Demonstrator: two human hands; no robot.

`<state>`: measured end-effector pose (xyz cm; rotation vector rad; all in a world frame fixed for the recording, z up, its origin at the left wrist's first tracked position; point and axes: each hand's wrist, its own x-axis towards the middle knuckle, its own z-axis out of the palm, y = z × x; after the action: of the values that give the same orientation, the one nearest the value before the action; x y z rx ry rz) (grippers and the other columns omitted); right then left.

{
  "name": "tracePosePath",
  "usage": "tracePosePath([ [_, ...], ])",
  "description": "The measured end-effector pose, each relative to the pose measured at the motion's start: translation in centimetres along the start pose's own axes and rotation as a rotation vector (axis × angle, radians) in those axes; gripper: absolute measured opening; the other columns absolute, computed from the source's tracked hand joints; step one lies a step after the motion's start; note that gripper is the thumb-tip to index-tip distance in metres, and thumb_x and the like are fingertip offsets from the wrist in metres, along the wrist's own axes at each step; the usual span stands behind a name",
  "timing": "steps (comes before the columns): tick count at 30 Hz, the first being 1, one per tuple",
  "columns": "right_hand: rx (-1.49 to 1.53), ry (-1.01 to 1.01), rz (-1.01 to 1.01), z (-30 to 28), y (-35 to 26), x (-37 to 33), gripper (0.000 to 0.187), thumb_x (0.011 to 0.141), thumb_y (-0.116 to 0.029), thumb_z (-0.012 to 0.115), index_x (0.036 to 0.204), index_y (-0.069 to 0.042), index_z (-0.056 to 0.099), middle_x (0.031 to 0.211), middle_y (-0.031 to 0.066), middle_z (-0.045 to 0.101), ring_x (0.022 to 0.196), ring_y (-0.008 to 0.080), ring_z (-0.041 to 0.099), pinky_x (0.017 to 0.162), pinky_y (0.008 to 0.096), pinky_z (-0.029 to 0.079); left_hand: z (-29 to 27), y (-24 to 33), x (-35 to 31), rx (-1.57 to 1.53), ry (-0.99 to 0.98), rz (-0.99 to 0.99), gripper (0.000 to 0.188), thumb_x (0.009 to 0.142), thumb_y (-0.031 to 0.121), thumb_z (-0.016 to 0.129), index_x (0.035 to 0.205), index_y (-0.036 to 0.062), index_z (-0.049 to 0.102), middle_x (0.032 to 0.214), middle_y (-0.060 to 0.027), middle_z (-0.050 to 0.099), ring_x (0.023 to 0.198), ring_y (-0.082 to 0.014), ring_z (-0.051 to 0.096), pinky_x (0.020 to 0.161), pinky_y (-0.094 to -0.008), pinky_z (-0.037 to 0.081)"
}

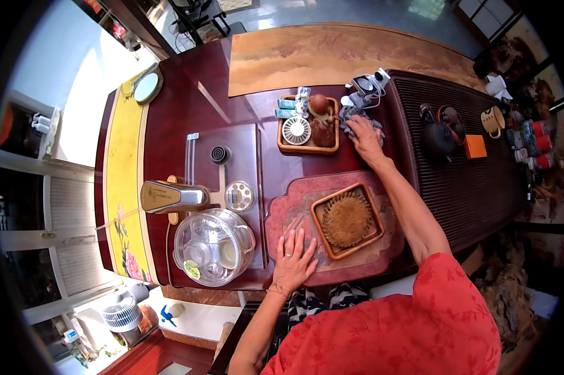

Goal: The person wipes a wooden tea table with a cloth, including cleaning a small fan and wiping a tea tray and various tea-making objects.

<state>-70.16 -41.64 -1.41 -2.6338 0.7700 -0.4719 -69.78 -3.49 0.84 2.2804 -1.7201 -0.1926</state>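
Note:
My left hand (pixel 292 261) lies flat with fingers spread on the dark red placemat (pixel 285 203), just left of a square wooden tray (pixel 337 255). A round brown object with a spiky rim (pixel 347 220) sits in that tray. Farther off to the right, my right hand (pixel 367 140) has its fingers closed over a bunched grey cloth (pixel 352 114) on the table. Beside the cloth stands a second wooden tray (pixel 307 150), holding a white slatted round piece (pixel 296 130), a brown ball (pixel 319 103), a dark brown lump (pixel 322 132) and small blue-white packets (pixel 287 113).
A ridged dark tea tray (pixel 476 194) with a black teapot (pixel 439 139), an orange box (pixel 475 147) and a mug (pixel 493 122) fills the right. At left stand a clear lidded pot (pixel 201 219) and a metallic kettle (pixel 176 196). A white device (pixel 371 81) stands behind the cloth.

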Motion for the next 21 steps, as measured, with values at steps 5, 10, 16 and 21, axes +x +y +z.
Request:
tracePosePath([
  [5, 0.024, -0.249, -0.144, -3.5, -1.4, -7.4, 0.043, 0.077, -0.004, 0.064, 0.118, -0.013, 0.055, 0.132, 0.0063, 0.045, 0.125, 0.0259, 0.040, 0.090, 0.0516, 0.032, -1.1, -0.2, -0.2, -0.297, 0.112, -0.128, 0.046, 0.081, 0.021, 0.063, 0.124, 0.0097, 0.053, 0.140, -0.0194, 0.036, 0.131, -0.0390, 0.031, 0.106, -0.0500, 0.027],
  [10, -0.025, -0.129, -0.139, -1.9, -0.1, -1.5, 0.044, 0.078, -0.005, 0.063, 0.120, -0.014, 0.052, 0.131, 0.0062, 0.045, 0.126, 0.0274, 0.040, 0.091, 0.0522, 0.033, -4.0, 0.9, 5.4, -0.681, 0.407, -0.393, 0.031, 0.085, 0.006, 0.058, 0.115, -0.0005, 0.054, 0.112, -0.0169, 0.055, 0.104, -0.0325, 0.056, 0.088, -0.0391, 0.047],
  [16, 0.002, -0.092, -0.107, -0.6, -1.4, -0.4, 0.043, 0.078, -0.004, 0.061, 0.119, -0.012, 0.053, 0.132, 0.0073, 0.044, 0.126, 0.0277, 0.040, 0.092, 0.0539, 0.033, -2.5, -3.6, 18.6, -1.711, 0.442, -0.975, 0.026, 0.094, 0.017, 0.053, 0.108, -0.0040, 0.045, 0.098, -0.0179, 0.059, 0.077, -0.0248, 0.066, 0.065, -0.0297, 0.058],
  [21, 0.051, -0.258, -0.152, -2.6, -2.4, -5.9, 0.044, 0.077, 0.000, 0.060, 0.118, -0.014, 0.054, 0.133, 0.0064, 0.045, 0.128, 0.0261, 0.039, 0.095, 0.0552, 0.030, -0.1, -4.9, 24.0, -1.644, 0.624, -1.158, 0.028, 0.091, 0.016, 0.055, 0.102, -0.0073, 0.044, 0.089, -0.0210, 0.060, 0.067, -0.0316, 0.067, 0.052, -0.0331, 0.059],
])
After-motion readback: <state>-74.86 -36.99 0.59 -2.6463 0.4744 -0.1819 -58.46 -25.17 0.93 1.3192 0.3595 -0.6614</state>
